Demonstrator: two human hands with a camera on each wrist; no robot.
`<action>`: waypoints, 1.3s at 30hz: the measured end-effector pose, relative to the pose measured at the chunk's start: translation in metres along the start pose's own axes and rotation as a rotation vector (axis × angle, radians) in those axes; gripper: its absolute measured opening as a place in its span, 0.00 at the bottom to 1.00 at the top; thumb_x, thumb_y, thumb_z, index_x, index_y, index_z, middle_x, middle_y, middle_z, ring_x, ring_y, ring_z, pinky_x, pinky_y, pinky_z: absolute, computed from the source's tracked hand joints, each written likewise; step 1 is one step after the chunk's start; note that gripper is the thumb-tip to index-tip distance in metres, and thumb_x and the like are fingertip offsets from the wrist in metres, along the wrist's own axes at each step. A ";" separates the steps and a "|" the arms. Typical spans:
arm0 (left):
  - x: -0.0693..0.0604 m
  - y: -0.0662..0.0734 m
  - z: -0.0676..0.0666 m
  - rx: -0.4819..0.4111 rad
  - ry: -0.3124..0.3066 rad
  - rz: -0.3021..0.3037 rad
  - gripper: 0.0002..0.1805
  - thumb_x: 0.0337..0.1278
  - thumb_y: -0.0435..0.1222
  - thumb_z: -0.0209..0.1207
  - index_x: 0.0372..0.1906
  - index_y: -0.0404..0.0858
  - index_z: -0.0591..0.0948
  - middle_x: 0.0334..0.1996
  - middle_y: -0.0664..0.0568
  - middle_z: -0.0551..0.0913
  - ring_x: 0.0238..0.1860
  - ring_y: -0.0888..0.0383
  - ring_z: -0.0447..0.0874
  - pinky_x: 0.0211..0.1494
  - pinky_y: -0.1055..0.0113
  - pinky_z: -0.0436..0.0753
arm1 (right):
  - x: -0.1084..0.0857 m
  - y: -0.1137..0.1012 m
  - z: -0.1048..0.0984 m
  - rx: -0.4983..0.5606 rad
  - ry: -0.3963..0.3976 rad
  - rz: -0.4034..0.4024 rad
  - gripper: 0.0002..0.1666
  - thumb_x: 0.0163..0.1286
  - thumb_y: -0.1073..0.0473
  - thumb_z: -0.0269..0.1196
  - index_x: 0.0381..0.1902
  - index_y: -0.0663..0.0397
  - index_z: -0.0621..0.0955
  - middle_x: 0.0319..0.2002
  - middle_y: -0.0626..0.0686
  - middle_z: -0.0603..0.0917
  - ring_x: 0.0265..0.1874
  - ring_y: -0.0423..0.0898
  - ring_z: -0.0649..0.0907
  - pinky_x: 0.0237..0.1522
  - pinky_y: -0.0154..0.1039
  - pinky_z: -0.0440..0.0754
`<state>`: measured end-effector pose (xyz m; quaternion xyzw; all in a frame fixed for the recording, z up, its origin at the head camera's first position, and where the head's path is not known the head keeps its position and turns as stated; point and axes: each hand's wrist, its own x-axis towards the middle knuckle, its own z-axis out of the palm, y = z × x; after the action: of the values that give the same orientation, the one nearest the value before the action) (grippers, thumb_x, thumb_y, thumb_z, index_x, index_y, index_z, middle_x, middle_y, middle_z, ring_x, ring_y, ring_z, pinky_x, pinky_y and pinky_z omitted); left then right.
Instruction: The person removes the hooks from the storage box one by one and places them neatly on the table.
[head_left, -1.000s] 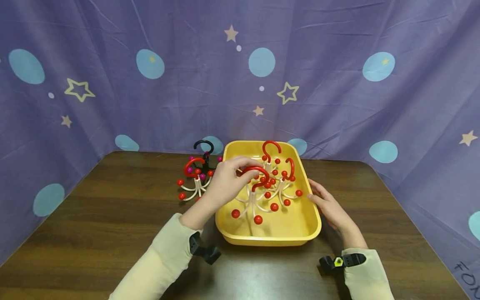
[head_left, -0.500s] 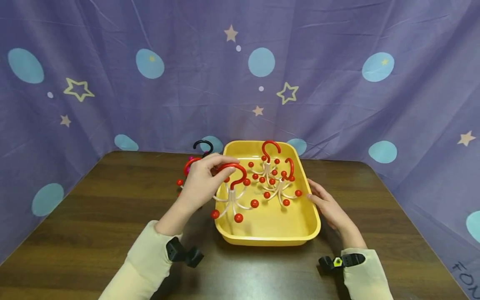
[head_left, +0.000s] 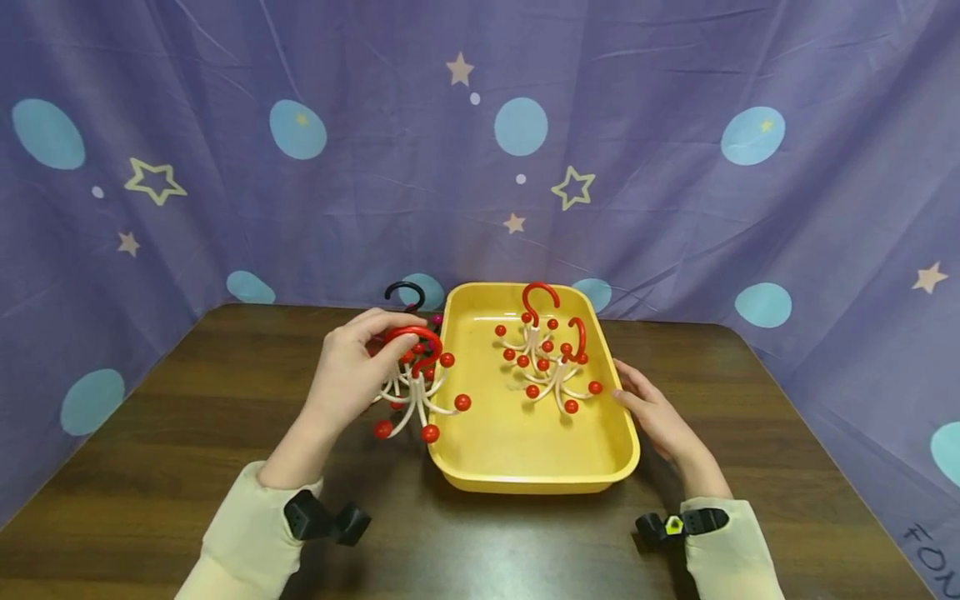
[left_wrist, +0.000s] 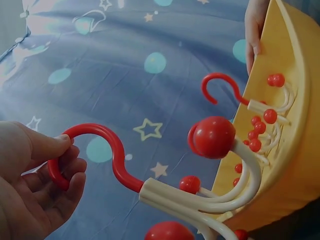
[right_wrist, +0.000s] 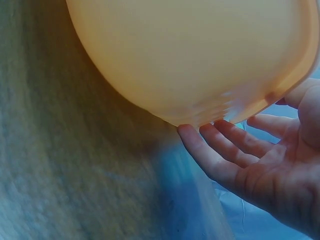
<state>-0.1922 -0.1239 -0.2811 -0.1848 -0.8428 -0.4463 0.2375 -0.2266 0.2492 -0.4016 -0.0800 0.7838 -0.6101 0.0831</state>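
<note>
My left hand (head_left: 351, 367) pinches the red hook (left_wrist: 117, 155) of a white multi-armed hanger (head_left: 417, 396) with red balls, held over the left rim of the yellow tray (head_left: 525, 450). Another such hanger, largely hidden behind it, is left of the tray. Two more red-hooked hangers stand inside the tray, one toward the back (head_left: 534, 333) and one nearer the right wall (head_left: 559, 377). My right hand (head_left: 663, 417) rests its fingertips against the tray's right outer side, fingers extended, as the right wrist view also shows along the tray wall (right_wrist: 190, 55).
A black hook (head_left: 406, 292) with magenta balls stands behind my left hand, left of the tray's back corner. The brown wooden table (head_left: 150, 450) runs back to a purple curtain (head_left: 360, 167) with stars and dots.
My left hand has carried the red-hooked hanger leftward from above the tray's middle to its left rim. My right hand has stayed at the tray's side.
</note>
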 end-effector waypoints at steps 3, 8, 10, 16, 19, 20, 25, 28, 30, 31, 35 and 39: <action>-0.002 -0.003 -0.006 0.014 0.021 -0.004 0.10 0.50 0.36 0.63 0.40 0.45 0.84 0.34 0.57 0.82 0.30 0.65 0.75 0.31 0.76 0.73 | 0.000 0.000 0.000 -0.001 0.002 -0.003 0.34 0.71 0.61 0.46 0.70 0.58 0.48 0.64 0.69 0.57 0.57 0.63 0.69 0.52 0.49 0.74; -0.005 -0.008 -0.013 0.021 0.054 -0.008 0.10 0.50 0.36 0.63 0.39 0.45 0.84 0.35 0.57 0.83 0.32 0.68 0.75 0.32 0.77 0.72 | 0.000 0.000 0.000 -0.002 0.004 -0.003 0.34 0.71 0.61 0.46 0.70 0.58 0.48 0.64 0.69 0.57 0.57 0.63 0.68 0.52 0.49 0.74; -0.006 -0.011 -0.015 0.025 0.061 -0.010 0.09 0.50 0.35 0.63 0.40 0.44 0.84 0.35 0.57 0.83 0.33 0.69 0.75 0.33 0.78 0.72 | 0.000 0.000 0.000 -0.002 0.003 -0.003 0.34 0.71 0.61 0.46 0.70 0.58 0.48 0.64 0.69 0.57 0.57 0.63 0.69 0.52 0.48 0.74; -0.011 -0.019 -0.021 0.064 0.065 -0.034 0.09 0.51 0.34 0.62 0.39 0.42 0.84 0.33 0.54 0.83 0.29 0.68 0.74 0.31 0.78 0.71 | 0.000 0.000 -0.001 -0.003 -0.002 -0.010 0.34 0.71 0.61 0.46 0.70 0.58 0.48 0.63 0.70 0.58 0.56 0.62 0.70 0.50 0.47 0.75; -0.014 -0.023 -0.023 0.072 0.055 -0.048 0.09 0.51 0.34 0.62 0.40 0.42 0.84 0.33 0.55 0.83 0.28 0.68 0.73 0.30 0.77 0.71 | 0.000 0.000 -0.001 -0.005 0.001 -0.015 0.34 0.71 0.61 0.46 0.70 0.58 0.48 0.63 0.70 0.59 0.55 0.62 0.70 0.50 0.46 0.76; -0.015 -0.025 -0.023 0.073 0.051 -0.052 0.09 0.51 0.34 0.62 0.39 0.42 0.84 0.33 0.56 0.83 0.28 0.67 0.73 0.29 0.76 0.71 | 0.000 0.000 -0.001 -0.002 0.002 -0.017 0.34 0.71 0.61 0.45 0.70 0.58 0.48 0.63 0.70 0.59 0.55 0.62 0.70 0.49 0.46 0.76; -0.019 -0.034 -0.023 0.067 0.035 -0.054 0.09 0.51 0.33 0.62 0.39 0.42 0.84 0.33 0.57 0.82 0.29 0.68 0.72 0.30 0.76 0.70 | 0.000 0.001 -0.001 -0.002 -0.001 -0.018 0.33 0.71 0.61 0.45 0.70 0.59 0.48 0.63 0.70 0.59 0.55 0.61 0.70 0.49 0.46 0.76; -0.021 -0.039 -0.023 0.071 0.028 -0.054 0.09 0.50 0.33 0.62 0.39 0.42 0.84 0.33 0.56 0.82 0.29 0.68 0.72 0.30 0.76 0.70 | 0.000 0.001 -0.001 -0.002 0.000 -0.016 0.33 0.71 0.61 0.45 0.70 0.59 0.48 0.63 0.70 0.59 0.55 0.62 0.70 0.49 0.46 0.76; -0.022 -0.042 -0.022 0.069 0.022 -0.058 0.09 0.50 0.33 0.62 0.39 0.42 0.84 0.33 0.56 0.82 0.28 0.68 0.72 0.29 0.76 0.71 | 0.000 0.001 -0.001 0.001 0.001 -0.016 0.33 0.71 0.62 0.45 0.70 0.59 0.48 0.63 0.70 0.59 0.55 0.62 0.70 0.49 0.47 0.76; -0.023 -0.043 -0.022 0.067 0.022 -0.061 0.09 0.50 0.33 0.63 0.39 0.42 0.84 0.33 0.56 0.82 0.28 0.68 0.72 0.29 0.76 0.71 | 0.000 0.001 -0.001 0.003 0.000 -0.017 0.33 0.71 0.62 0.45 0.70 0.59 0.48 0.63 0.70 0.59 0.55 0.62 0.70 0.49 0.47 0.76; -0.025 -0.049 -0.021 0.063 0.020 -0.070 0.09 0.50 0.34 0.62 0.39 0.42 0.84 0.32 0.54 0.82 0.25 0.67 0.71 0.26 0.75 0.70 | 0.000 0.001 0.000 -0.002 0.000 -0.013 0.33 0.71 0.62 0.45 0.70 0.58 0.49 0.63 0.70 0.59 0.55 0.62 0.70 0.49 0.48 0.76; -0.028 -0.054 -0.020 0.060 0.015 -0.071 0.10 0.51 0.36 0.62 0.40 0.42 0.84 0.33 0.53 0.83 0.27 0.66 0.71 0.28 0.76 0.69 | 0.000 0.000 0.000 -0.010 -0.001 -0.006 0.33 0.71 0.61 0.46 0.70 0.58 0.49 0.63 0.70 0.59 0.54 0.62 0.71 0.48 0.49 0.77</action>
<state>-0.1929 -0.1721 -0.3233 -0.1442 -0.8600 -0.4304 0.2333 -0.2262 0.2493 -0.4019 -0.0831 0.7867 -0.6062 0.0816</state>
